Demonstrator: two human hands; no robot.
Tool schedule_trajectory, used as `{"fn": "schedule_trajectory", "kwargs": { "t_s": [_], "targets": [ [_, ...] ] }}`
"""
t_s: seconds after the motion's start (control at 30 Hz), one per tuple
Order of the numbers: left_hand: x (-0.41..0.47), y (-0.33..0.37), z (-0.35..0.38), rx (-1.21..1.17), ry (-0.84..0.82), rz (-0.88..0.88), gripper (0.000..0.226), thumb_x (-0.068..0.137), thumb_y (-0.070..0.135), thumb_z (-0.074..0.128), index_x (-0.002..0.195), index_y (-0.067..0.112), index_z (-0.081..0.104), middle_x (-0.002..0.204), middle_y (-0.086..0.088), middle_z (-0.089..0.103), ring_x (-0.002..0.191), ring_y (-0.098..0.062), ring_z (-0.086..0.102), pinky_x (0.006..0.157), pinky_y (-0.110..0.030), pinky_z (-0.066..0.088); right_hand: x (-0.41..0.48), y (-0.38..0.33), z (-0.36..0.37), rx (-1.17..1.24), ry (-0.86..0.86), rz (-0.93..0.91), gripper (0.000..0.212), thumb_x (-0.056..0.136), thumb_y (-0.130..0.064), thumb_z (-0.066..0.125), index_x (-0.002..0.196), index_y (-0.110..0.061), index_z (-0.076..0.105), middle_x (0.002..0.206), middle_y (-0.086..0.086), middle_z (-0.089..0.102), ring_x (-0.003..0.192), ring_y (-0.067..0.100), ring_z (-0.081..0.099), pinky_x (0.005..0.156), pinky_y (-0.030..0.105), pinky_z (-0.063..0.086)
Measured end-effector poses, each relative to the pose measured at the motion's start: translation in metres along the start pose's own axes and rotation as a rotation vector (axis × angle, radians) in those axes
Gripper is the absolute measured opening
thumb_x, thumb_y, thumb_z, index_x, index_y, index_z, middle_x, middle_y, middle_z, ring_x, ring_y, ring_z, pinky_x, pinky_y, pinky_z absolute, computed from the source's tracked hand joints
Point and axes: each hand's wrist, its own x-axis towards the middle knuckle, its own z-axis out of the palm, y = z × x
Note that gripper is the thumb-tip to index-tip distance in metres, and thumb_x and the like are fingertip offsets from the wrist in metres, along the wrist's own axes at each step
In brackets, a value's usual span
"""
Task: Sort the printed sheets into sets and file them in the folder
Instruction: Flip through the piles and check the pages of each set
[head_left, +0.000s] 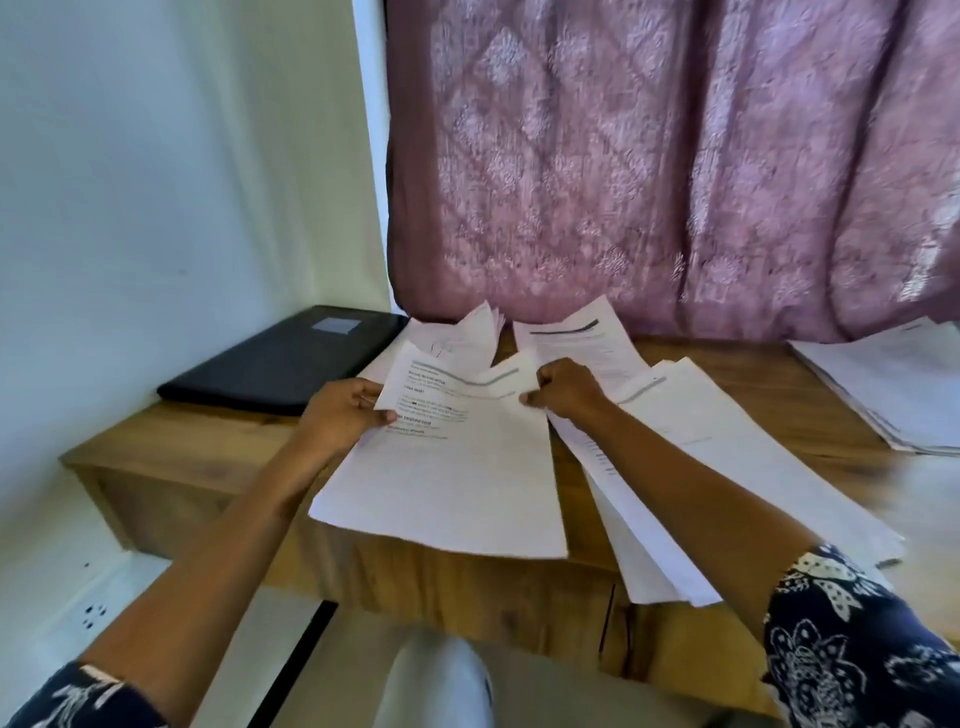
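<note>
While left hand (343, 410) and right hand (566, 389) pinch one white printed paper sheet (457, 457), it's mid-sort; next, match it to the white paper stacks (691, 415).

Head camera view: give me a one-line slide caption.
Left hand and right hand grip printed sheets over a wooden desk, paper stacks alongside, closed black folder at left.

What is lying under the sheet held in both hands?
More white sheets peek out beyond the held sheet on the wooden table. The left hand and right hand pinch its top edge. What lies directly beneath is covered.
</note>
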Motion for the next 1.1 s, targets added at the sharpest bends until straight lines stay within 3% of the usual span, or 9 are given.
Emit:
{"fn": "schedule_trajectory", "kwargs": {
  "t_s": [0.1,0.23,0.37,0.5,0.67,0.77,0.83,0.97,1.1],
  "targets": [
    [-0.009,-0.013,0.004,0.116,-0.008,0.049,0.031,0.078,0.018,0.079,0.104,0.030,0.068,0.104,0.006,0.073,0.095,-0.016,0.068,0.093,-0.043,0.052,-0.001,0.002,0.023,-0.169,-0.054,0.035,0.036,0.077,-0.041,0.076,0.084,-0.012,0.055,0.094,0.008,0.062,0.094,0.026,0.059,0.074,0.029,0.043],
    [-0.012,-0.007,0.008,0.544,0.017,0.109,0.052,0.087,0.033,0.069,0.135,0.027,0.050,0.134,0.001,0.059,0.116,-0.024,0.057,0.095,-0.043,0.048,0.000,0.005,0.022,-0.289,-0.022,0.067,0.069,0.076,-0.049,0.074,0.124,-0.011,0.043,0.121,0.009,0.058,0.112,0.028,0.055,0.086,0.036,0.044],
    [0.003,0.011,0.018,0.776,-0.005,0.124,0.068,0.088,0.056,0.057,0.146,0.030,0.033,0.143,0.000,0.048,0.131,-0.027,0.044,0.103,-0.048,0.036,-0.006,0.017,-0.017,-0.343,0.103,0.028,0.055,0.082,-0.046,0.069,0.121,-0.015,0.044,0.118,0.006,0.059,0.108,0.027,0.057,0.086,0.035,0.043],
    [0.004,0.057,0.059,0.815,-0.148,0.344,0.065,0.088,0.060,0.053,0.145,0.034,0.034,0.148,0.003,0.044,0.132,-0.024,0.044,0.103,-0.041,0.037,-0.012,0.067,-0.069,-0.340,0.212,0.045,0.033,0.085,-0.041,0.066,0.107,-0.017,0.060,0.116,0.006,0.064,0.106,0.029,0.059,0.086,0.036,0.047],
    [0.005,0.109,0.133,0.616,-0.341,0.483,0.069,0.087,0.059,0.057,0.147,0.031,0.035,0.152,0.004,0.038,0.132,-0.023,0.046,0.102,-0.037,0.042,-0.032,0.137,-0.122,-0.422,0.301,0.201,0.028,0.091,-0.032,0.057,0.108,-0.011,0.064,0.111,0.009,0.065,0.098,0.031,0.059,0.082,0.037,0.047],
    [-0.001,0.122,0.174,0.356,-0.491,0.258,0.092,0.086,0.063,0.053,0.154,0.030,0.000,0.162,-0.004,0.001,0.149,-0.030,0.008,0.118,-0.045,0.019,-0.046,0.168,-0.127,-0.303,0.214,0.342,0.038,0.092,-0.031,0.058,0.122,-0.007,0.056,0.105,0.008,0.056,0.093,0.027,0.053,0.077,0.031,0.038],
    [-0.006,0.119,0.192,0.069,-0.482,0.089,0.098,0.085,0.064,0.054,0.152,0.035,-0.012,0.161,-0.002,-0.013,0.148,-0.026,-0.011,0.120,-0.049,0.006,-0.054,0.182,-0.124,-0.144,0.134,0.428,0.051,0.092,-0.032,0.060,0.135,-0.010,0.044,0.124,0.013,0.057,0.107,0.031,0.055,0.082,0.031,0.041],
    [-0.018,0.115,0.212,-0.481,-0.430,-0.077,0.096,0.076,0.055,0.070,0.152,0.040,0.013,0.156,0.009,0.022,0.143,-0.019,0.025,0.117,-0.045,0.027,-0.073,0.189,-0.121,-0.031,0.103,0.415,0.055,0.092,-0.029,0.059,0.140,-0.013,0.037,0.131,0.012,0.057,0.116,0.032,0.053,0.100,0.041,0.044],
    [-0.029,0.128,0.222,-0.532,-0.429,0.001,0.063,0.097,0.020,0.056,0.149,0.033,0.024,0.140,0.011,0.043,0.118,-0.008,0.041,0.096,-0.029,0.037,-0.097,0.179,-0.121,-0.220,0.086,0.336,0.039,0.091,-0.032,0.058,0.125,-0.012,0.053,0.122,0.008,0.062,0.106,0.026,0.057,0.080,0.031,0.044]
  ]
}}
